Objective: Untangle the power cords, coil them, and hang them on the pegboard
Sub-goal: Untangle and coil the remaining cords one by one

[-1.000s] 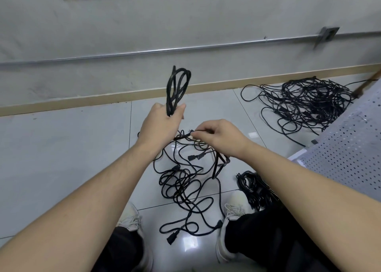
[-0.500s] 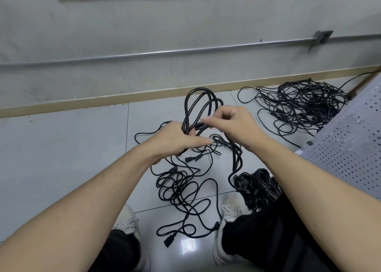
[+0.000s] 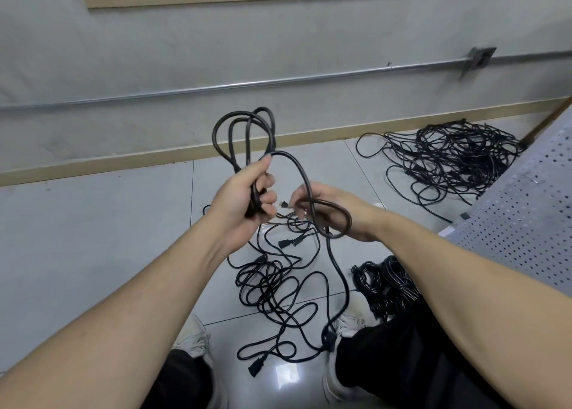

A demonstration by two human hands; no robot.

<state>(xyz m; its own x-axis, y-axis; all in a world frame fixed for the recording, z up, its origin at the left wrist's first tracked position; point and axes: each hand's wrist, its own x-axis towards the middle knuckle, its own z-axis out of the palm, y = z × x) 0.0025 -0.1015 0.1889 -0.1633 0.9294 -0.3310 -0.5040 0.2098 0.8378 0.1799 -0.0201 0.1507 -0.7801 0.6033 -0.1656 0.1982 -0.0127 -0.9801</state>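
Observation:
My left hand (image 3: 244,201) grips the base of a black cord coil (image 3: 244,136) whose loops stand up above the fist. From the fist the same cord arcs right and loops round my right hand (image 3: 334,213), which holds that loop near its plug end. The cord's tail drops to the floor by my right shoe. Below both hands lies a loose tangle of black cords (image 3: 275,281) with several plugs. The grey perforated pegboard (image 3: 526,222) leans at the right edge.
A big heap of tangled black cords (image 3: 448,160) lies on the tiles at the back right by the wall. A bundle of coiled cords (image 3: 387,284) rests beside my right knee. My shoes and knees fill the bottom of the view.
Both hands rose and drew apart a little. The coil in my left hand turned more upright, and my right hand brought a fresh loop of cord down round itself.

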